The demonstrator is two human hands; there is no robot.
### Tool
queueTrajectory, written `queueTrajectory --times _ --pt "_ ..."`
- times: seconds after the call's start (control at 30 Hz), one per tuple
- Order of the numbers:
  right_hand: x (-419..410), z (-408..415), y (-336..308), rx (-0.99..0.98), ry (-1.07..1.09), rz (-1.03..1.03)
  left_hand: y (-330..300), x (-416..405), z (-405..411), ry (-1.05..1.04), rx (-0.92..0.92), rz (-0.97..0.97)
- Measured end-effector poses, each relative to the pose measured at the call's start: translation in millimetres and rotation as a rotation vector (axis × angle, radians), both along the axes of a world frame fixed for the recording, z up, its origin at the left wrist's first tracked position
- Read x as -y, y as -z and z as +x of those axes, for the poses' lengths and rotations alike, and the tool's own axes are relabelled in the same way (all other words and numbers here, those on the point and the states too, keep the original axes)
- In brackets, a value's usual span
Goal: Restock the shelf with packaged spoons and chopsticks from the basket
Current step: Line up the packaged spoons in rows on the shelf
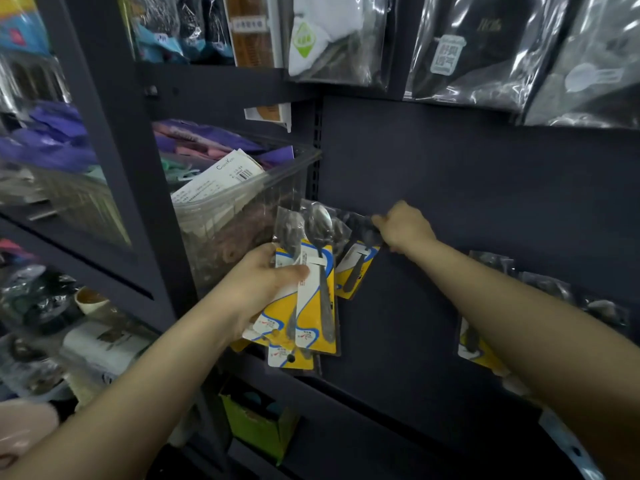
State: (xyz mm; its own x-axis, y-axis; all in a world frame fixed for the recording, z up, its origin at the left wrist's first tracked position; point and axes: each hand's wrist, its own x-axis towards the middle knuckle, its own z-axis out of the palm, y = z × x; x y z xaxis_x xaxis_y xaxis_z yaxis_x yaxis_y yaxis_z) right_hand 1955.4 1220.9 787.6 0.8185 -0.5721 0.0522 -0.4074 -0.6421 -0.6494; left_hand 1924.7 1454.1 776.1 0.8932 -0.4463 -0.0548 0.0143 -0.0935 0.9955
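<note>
Fanned in the left hand [266, 282]: a bunch of spoon packs [313, 299], yellow-and-white cards, print too blurred to read, thumb clamped across the fronts, fingers curled behind. Pinched at its top by the right hand [403, 227], arm outstretched: one more spoon pack [356, 268], held against the dark shelf panel [467, 188]. Left of the fingers, a clear bin [239, 216] with a tag reading "Calvin Klein". Beyond the right forearm, hung spoon packs [476, 348].

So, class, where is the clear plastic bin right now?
In the head view, the clear plastic bin sits left of centre on the shelf, just above the left hand.
</note>
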Motion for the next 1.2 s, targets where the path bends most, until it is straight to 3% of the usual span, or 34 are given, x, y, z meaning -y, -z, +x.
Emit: queueTrajectory --times 0.07,0.13,0.2,0.4,0.6,0.83,0.97,1.07,1.13,1.2 --pt "-17 -16 -9 0.047 -0.128 0.264 1 3 -1 0.013 0.007 -0.001" --pt "-38 -40 -13 -0.037 -0.212 0.544 3 7 -1 0.023 0.033 0.015" --pt "-51 -55 -6 -0.085 -0.253 0.595 4 10 -3 0.052 0.036 -0.002" --pt "-56 -65 8 0.047 -0.166 0.908 7 9 -10 0.069 0.032 -0.066" --pt "-53 -76 0 0.024 -0.104 0.676 13 -13 -10 0.017 0.043 -0.011" --pt "-54 -74 5 0.057 0.015 0.843 13 -41 -6 -0.032 -0.073 -0.073" --pt "-58 -62 11 0.034 0.014 0.64 12 -49 -6 -0.03 -0.153 -0.104" --pt "-57 -65 11 -0.094 -0.024 0.324 13 -52 -8 -0.014 -0.137 -0.089" --pt "-56 -69 10 -0.147 0.0 -0.007 13 -52 -10 0.015 -0.118 -0.098" --pt "-60 -74 8 -0.07 0.034 -0.251 13 -50 -14 0.058 -0.098 -0.122"
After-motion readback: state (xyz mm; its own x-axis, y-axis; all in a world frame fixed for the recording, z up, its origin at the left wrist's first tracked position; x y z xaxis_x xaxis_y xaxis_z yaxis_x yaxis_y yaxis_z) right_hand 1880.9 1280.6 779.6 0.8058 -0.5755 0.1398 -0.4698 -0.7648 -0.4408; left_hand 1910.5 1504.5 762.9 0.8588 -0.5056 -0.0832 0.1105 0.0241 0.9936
